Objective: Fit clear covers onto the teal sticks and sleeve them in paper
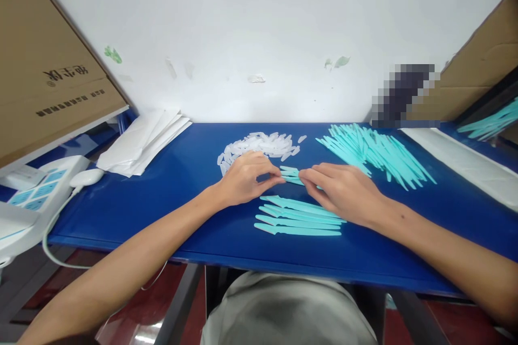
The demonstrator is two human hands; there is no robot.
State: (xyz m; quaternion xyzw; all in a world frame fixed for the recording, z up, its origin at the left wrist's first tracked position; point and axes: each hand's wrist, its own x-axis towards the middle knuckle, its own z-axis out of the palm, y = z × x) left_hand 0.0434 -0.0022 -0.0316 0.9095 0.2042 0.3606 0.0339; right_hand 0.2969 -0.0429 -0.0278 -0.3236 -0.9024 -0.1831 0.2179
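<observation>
My right hand [343, 190] is closed around the handles of turquoise eyebrow razors [290, 173], whose blade ends point left. The thumb and fingers of my left hand [249, 177] are pinched at those blade ends; what lies between the fingertips is too small to make out. Just below both hands, several more turquoise razors [299, 222] lie side by side on the blue table, blade ends to the left. Behind my left hand spreads a pile of small translucent white blade covers [263, 144], partly hidden by that hand.
A large heap of turquoise razors [376, 151] lies at the back right. White paper sheets [141, 143] rest at the back left, near a white device [44, 188] with a cable. Cardboard boxes [52, 64] flank the blue table [162, 210], and a white wall stands behind.
</observation>
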